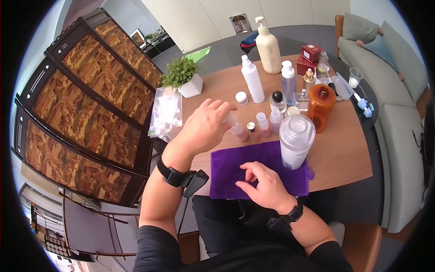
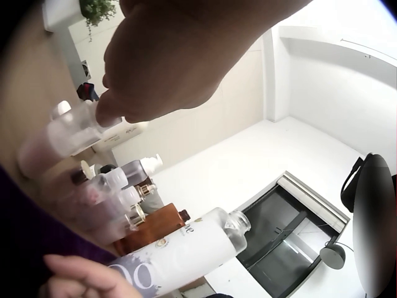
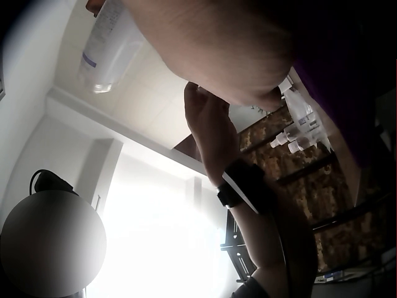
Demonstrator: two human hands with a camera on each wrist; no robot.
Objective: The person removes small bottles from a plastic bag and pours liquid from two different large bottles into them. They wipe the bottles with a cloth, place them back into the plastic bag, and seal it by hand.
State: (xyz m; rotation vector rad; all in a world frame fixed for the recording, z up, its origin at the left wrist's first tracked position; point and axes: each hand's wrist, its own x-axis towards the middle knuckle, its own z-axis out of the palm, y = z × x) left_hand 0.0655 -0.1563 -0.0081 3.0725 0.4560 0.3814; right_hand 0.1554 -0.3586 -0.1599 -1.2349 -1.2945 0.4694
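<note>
My left hand (image 1: 206, 127) reaches over the table and pinches the top of a small frosted bottle (image 1: 239, 130) with pinkish liquid low in it. In the left wrist view, the fingertips are at the neck of this frosted bottle (image 2: 59, 138), which leans at an angle there. My right hand (image 1: 267, 185) hovers over a purple cloth (image 1: 226, 170) with loosely bent fingers and nothing in its grasp. Beside it, a large clear bottle (image 1: 297, 143) with an open neck stands on the cloth's right part. Right of the pinched bottle are several small bottles, among them a pink spray bottle (image 1: 263, 124).
A tall cream pump bottle (image 1: 269, 52), a white spray bottle (image 1: 253, 81) and an amber bottle (image 1: 321, 111) stand farther back. A white cap (image 1: 241, 98) lies near the middle. At the left are a potted plant (image 1: 192, 86) and a plastic bag (image 1: 166, 111).
</note>
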